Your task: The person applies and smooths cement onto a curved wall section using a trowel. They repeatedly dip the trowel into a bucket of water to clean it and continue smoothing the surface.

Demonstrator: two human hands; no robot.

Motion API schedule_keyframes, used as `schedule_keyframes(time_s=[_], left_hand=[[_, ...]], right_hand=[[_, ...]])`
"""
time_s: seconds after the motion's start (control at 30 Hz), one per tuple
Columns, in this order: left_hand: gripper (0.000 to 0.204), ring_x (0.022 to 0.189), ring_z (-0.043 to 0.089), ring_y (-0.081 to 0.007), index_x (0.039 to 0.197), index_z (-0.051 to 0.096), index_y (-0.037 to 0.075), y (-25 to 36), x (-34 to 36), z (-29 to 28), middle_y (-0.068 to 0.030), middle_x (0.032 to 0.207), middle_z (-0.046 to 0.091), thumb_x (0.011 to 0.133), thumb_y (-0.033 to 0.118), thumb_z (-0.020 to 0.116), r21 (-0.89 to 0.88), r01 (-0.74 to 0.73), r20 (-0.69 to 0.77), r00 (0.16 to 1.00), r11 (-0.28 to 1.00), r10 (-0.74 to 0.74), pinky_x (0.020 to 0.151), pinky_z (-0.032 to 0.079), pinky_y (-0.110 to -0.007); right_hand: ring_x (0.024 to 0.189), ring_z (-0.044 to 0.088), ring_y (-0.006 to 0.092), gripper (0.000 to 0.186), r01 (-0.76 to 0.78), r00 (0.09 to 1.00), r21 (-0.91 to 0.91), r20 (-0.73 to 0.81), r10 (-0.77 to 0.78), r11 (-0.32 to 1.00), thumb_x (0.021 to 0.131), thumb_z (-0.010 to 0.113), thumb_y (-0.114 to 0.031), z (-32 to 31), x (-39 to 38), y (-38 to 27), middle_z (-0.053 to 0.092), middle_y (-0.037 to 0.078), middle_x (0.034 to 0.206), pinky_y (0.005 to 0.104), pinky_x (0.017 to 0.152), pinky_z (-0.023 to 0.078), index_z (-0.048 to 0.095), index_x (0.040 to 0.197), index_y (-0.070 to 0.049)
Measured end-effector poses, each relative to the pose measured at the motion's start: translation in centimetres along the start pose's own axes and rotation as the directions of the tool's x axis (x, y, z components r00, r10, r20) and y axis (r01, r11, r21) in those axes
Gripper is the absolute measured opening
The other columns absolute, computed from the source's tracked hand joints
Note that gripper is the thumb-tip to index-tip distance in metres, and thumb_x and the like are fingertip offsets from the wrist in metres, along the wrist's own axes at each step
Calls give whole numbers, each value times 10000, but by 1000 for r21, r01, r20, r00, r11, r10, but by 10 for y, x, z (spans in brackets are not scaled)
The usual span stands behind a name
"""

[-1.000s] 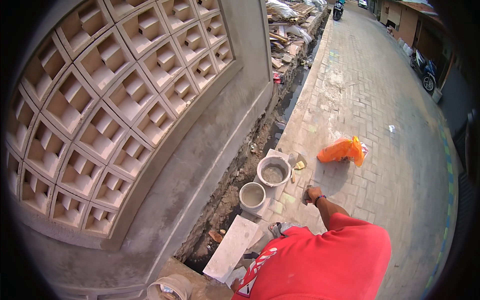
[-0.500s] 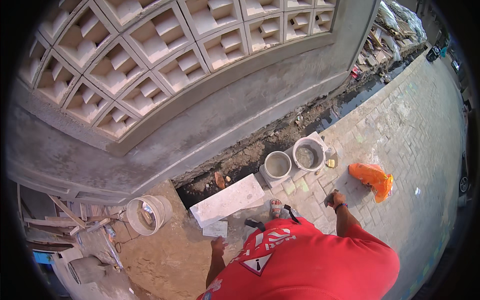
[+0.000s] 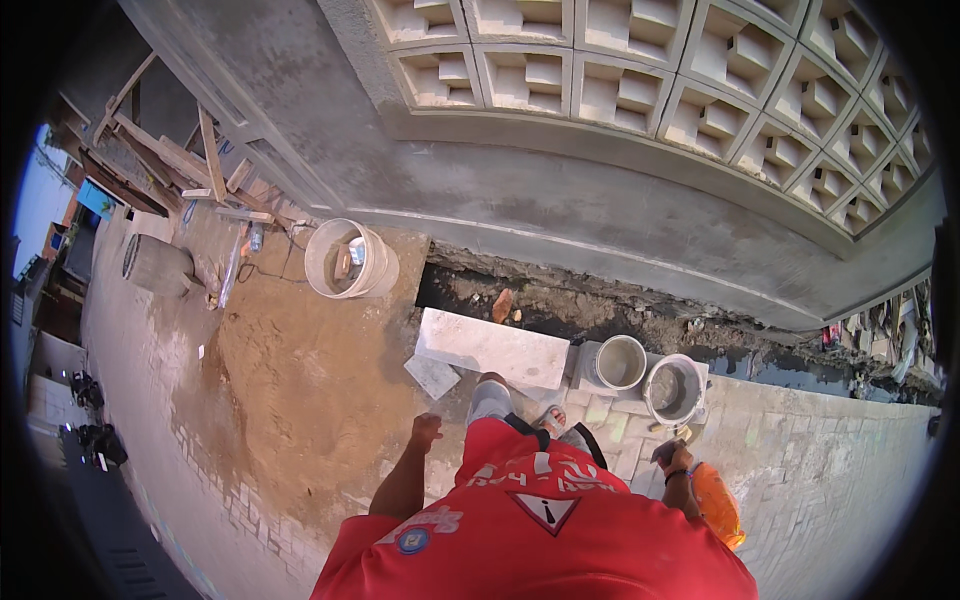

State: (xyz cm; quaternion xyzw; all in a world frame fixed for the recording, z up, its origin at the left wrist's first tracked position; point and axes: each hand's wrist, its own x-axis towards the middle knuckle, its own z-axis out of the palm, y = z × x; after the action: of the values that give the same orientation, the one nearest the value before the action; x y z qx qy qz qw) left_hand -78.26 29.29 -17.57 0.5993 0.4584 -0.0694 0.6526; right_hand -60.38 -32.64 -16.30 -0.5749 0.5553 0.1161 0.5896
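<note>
My left hand (image 3: 427,430) hangs at my side with its fingers curled in and no object showing in it. It is nearest to a small pale slab (image 3: 432,377) lying on the ground. My right hand (image 3: 679,459), with a band at the wrist, is closed on a small grey flat piece (image 3: 661,453) whose kind I cannot make out. Just beyond that hand lies a yellowish sponge-like block (image 3: 684,432). Two round buckets stand further off: one with greyish contents (image 3: 620,362) and another with a wet-looking inside (image 3: 674,389). An orange plastic bag (image 3: 718,502) shows behind my right forearm.
A long white block (image 3: 492,347) lies beside an open ditch (image 3: 570,308) along a grey wall (image 3: 540,205) with openwork blocks. Sand (image 3: 290,390) spreads to the left, below a large white bucket (image 3: 350,260). Timber (image 3: 170,150) and a grey cylinder (image 3: 158,265) are further left.
My view has turned left, so the buckets, ditch and wall sit differently and more sand and street show. The right hand still grips the grey piece; the left still hangs with curled fingers.
</note>
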Motion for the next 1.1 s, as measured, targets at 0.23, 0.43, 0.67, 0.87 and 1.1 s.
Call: schedule_keyframes(time_s=[0.23,0.43,0.67,0.87,1.1], left_hand=[[413,909,635,-225,1044,618,87,-54,-13,-19,-50,984,662,703,248,788,751,-139,192,981,645,-13,745,525,-345],[292,820,645,-183,1029,645,69,-11,29,-24,-45,866,645,781,210,709,280,127,52,988,952,-147,653,542,-305],[208,856,675,-218,1026,661,-10,228,155,27,-140,911,704,875,125,611,228,-396,-75,903,889,422,788,515,-326],[372,1129,587,-365,1216,563,-30,497,164,108,-231,1192,620,897,155,611,398,-699,4,649,594,761,964,453,-412],[627,1315,329,-420,1369,407,-38,646,167,164,-251,1422,347,877,264,651,534,-810,-11,278,241,961,1092,285,-482]], right_hand=[[917,603,291,324,37,994,18,103,-39,999,870,590,-263,41,29,-10,587,84,1092,455,627,550,537,1182,-195],[846,632,308,290,-7,993,40,114,2,999,884,572,-243,55,18,0,607,113,1042,445,566,552,551,1150,-129],[978,588,347,348,-25,998,17,-60,26,1000,813,634,-231,72,-34,20,583,151,1148,507,659,545,580,1131,-100],[936,601,330,283,-1,997,70,-79,7,998,834,603,-218,74,-43,5,601,139,1071,463,601,575,595,1078,-76],[942,601,338,277,91,991,67,-105,-84,994,843,578,-217,88,-41,5,591,142,1073,454,598,581,597,1070,-58]])
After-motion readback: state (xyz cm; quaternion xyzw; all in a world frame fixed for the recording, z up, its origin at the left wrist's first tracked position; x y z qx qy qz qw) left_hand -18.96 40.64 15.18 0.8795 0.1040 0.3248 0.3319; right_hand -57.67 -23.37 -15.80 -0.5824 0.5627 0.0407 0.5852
